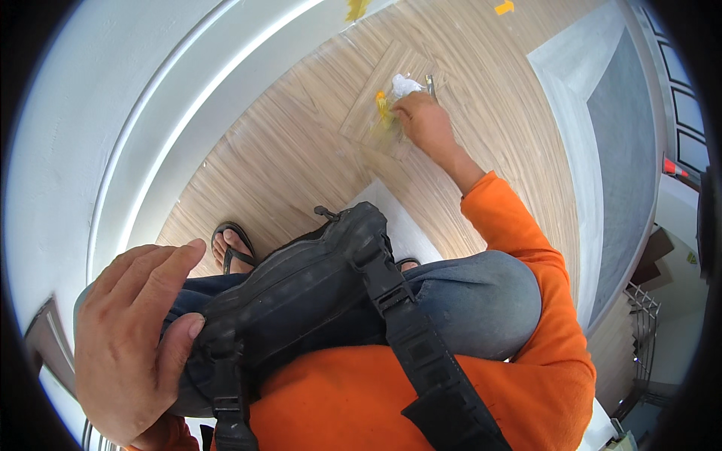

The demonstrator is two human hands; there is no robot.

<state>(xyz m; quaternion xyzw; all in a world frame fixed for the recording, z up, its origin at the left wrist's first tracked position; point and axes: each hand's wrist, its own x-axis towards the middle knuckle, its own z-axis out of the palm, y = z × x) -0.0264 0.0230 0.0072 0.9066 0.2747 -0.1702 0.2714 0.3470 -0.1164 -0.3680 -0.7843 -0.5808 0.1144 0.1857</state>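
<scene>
Wht lump (406,84) x1, nr R hand (428,120)

Place: a building interior with work under way; home, shop or office, I cannot tell which.
Floor: wood-grain boards (301,150), and on them, farther off, a rectangular patch (403,60) with yellow smears (382,107), a sign of hand work.
Left wall: a plain white wall (83,98) above pale skirting (180,86).
Far floor: an orange arrow (505,8) marking the boards.
Right: a grey panel (624,143) inside a pale border.
Far right: a red-orange cone (674,167), worksite kind, near black-framed panels (688,107).
Right edge: railing-like bars (645,316).
</scene>
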